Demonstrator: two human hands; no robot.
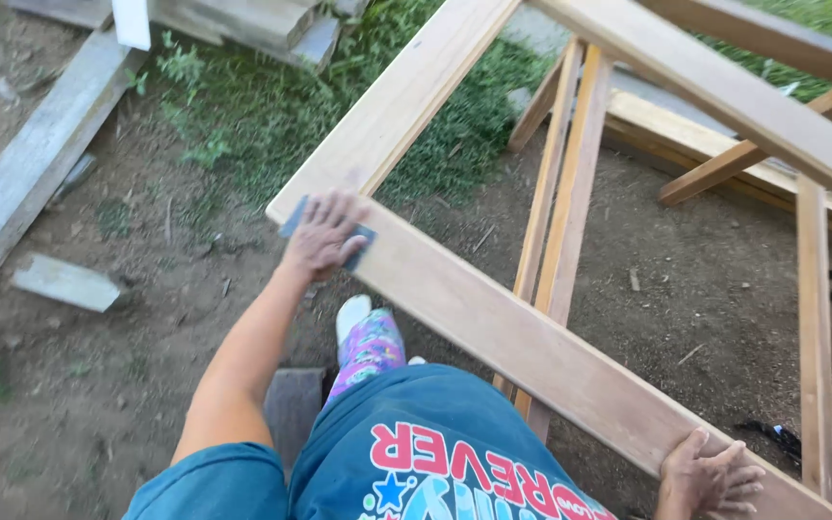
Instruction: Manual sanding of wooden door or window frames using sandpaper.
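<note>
- At about nine o'clock, grey old planks (36,159) lie on the bare dirt ground (127,385), with a small flat offcut (66,283) near them.
- The left hand (323,234) lies flat on a dark sanding pad (353,252), fingers (335,208) spread, pressing it onto the corner of the wooden frame (493,323).
- The frame's near rail looks pale and smooth. I think sanding is under way at this corner, and I cannot tell how much is left.
- At five o'clock, the right hand (710,477) grips the rail's near edge, fingers curled over it.
- Beyond, at one o'clock, more frame bars (570,183) cross above dirt, and grass (455,125) grows at twelve o'clock.
- This is outdoors, a yard.
</note>
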